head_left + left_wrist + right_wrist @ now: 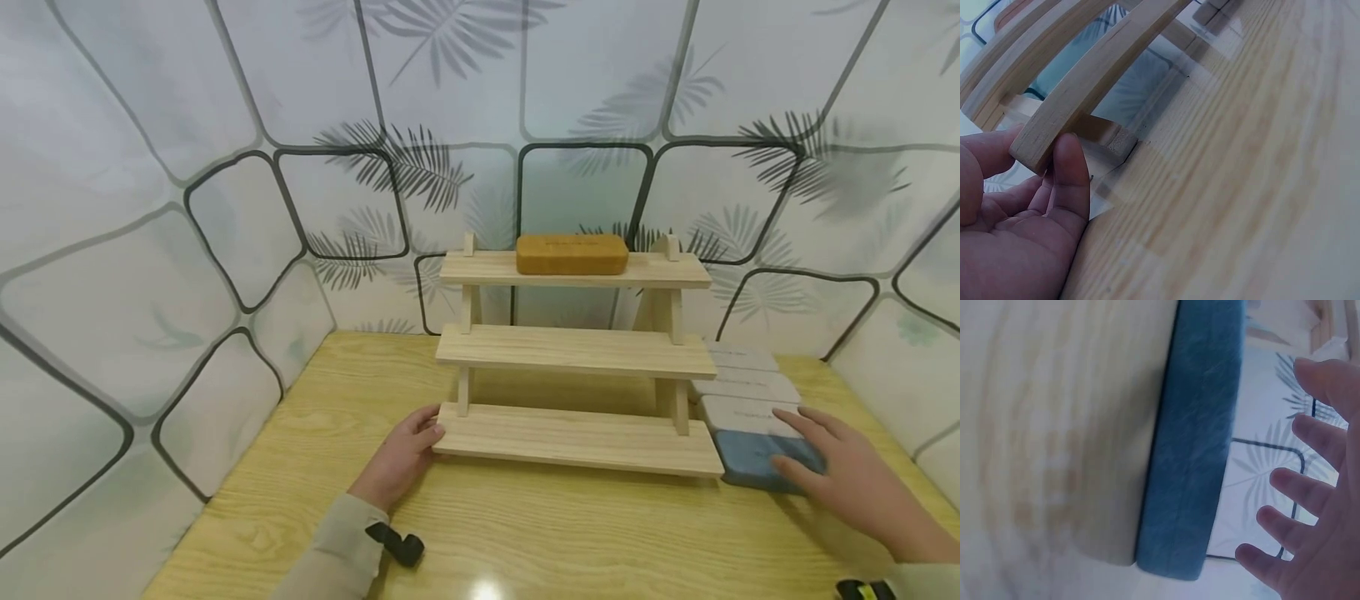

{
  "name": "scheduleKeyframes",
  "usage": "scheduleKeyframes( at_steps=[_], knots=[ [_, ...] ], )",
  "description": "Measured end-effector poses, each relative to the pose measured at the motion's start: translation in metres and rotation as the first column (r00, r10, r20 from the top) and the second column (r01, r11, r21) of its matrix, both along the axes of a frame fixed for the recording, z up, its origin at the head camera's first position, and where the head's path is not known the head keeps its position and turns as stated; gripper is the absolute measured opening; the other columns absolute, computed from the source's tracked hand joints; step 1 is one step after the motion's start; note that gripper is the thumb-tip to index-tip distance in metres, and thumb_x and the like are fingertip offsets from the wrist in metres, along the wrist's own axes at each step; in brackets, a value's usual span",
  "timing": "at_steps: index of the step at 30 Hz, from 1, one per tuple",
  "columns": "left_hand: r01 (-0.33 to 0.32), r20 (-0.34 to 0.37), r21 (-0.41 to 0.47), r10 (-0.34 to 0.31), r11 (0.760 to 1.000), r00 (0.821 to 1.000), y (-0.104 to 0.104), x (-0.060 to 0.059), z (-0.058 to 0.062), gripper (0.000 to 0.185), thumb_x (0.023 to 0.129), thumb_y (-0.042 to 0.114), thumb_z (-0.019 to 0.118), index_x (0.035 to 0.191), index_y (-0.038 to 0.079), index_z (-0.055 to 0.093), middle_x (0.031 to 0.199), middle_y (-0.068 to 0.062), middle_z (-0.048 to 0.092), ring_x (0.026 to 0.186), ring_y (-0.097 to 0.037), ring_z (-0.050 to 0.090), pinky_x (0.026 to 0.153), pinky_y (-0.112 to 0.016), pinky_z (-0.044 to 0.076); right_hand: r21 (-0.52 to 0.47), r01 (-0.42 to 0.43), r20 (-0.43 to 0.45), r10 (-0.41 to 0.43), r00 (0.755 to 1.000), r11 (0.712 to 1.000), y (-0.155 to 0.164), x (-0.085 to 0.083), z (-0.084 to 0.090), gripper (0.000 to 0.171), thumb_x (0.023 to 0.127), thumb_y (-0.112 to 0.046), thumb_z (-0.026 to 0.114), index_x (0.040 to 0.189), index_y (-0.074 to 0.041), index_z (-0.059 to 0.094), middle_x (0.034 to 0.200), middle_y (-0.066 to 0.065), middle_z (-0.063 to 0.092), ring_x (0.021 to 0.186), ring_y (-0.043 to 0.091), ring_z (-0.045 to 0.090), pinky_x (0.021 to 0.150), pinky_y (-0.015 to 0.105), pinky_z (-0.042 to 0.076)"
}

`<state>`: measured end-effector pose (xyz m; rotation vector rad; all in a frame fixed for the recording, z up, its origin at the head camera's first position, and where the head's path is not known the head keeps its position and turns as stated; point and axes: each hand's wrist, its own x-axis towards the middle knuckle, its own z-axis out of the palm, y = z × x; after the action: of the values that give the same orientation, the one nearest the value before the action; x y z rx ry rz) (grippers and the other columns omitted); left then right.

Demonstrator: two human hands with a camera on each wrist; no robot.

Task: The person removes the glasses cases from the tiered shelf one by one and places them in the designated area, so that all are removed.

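Observation:
A three-tier wooden display stand [577, 350] stands on the table. My left hand [401, 458] pinches the left end of its lowest shelf [1085, 87], thumb on one face and fingers on the other. Over at the stand's right, my right hand [847, 475] hovers above a blue case [757, 458] that looks like a glasses case, fingers spread and apart from it in the right wrist view, where the blue case [1191, 444] shows its long side. An orange case [572, 254] of similar shape lies on the top shelf.
Behind the blue case, several pale cases [750, 412] lie in a row along the stand's right side. The wood-grain table [360, 367] meets walls of patterned fabric [112, 250] at the back and both sides.

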<state>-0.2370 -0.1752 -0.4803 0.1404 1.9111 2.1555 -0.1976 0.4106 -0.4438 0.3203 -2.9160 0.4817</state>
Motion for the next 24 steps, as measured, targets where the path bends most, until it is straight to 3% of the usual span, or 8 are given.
scheduleKeyframes(
  at_steps=[5,13,24],
  knots=[
    [-0.003,-0.007,0.002,0.003,1.0,1.0,0.0,-0.001,-0.001,0.055,0.108,0.014,0.05,0.156,-0.001,0.027,0.146,-0.027,0.042,0.127,-0.033,0.048,0.093,-0.034,0.047,0.003,-0.04,-0.1,0.04,0.994,0.999,-0.012,0.0,0.01,0.074,0.093,-0.034,0.075,0.151,0.0,0.043,0.142,0.041,0.036,0.119,0.063,0.036,0.082,0.074,0.034],
    [-0.01,-0.009,0.006,0.01,1.0,1.0,0.001,-0.002,-0.001,0.054,0.108,0.014,0.05,0.155,-0.002,0.03,0.144,-0.026,0.046,0.12,-0.029,0.052,0.088,-0.034,0.048,-0.053,-0.031,-0.167,0.022,0.986,0.998,-0.032,0.002,0.027,0.07,0.095,-0.032,0.073,0.153,-0.006,0.043,0.15,0.034,0.034,0.125,0.063,0.032,0.087,0.074,0.028],
    [-0.022,0.001,0.003,0.022,1.0,1.0,0.0,-0.002,-0.003,0.053,0.108,0.014,0.05,0.155,0.0,0.03,0.144,-0.025,0.045,0.121,-0.03,0.052,0.086,-0.034,0.049,-0.124,-0.119,-0.267,0.082,0.96,0.985,-0.072,0.001,0.053,0.063,0.094,-0.026,0.075,0.151,-0.015,0.05,0.152,0.026,0.038,0.132,0.058,0.033,0.093,0.076,0.027]
  ],
)
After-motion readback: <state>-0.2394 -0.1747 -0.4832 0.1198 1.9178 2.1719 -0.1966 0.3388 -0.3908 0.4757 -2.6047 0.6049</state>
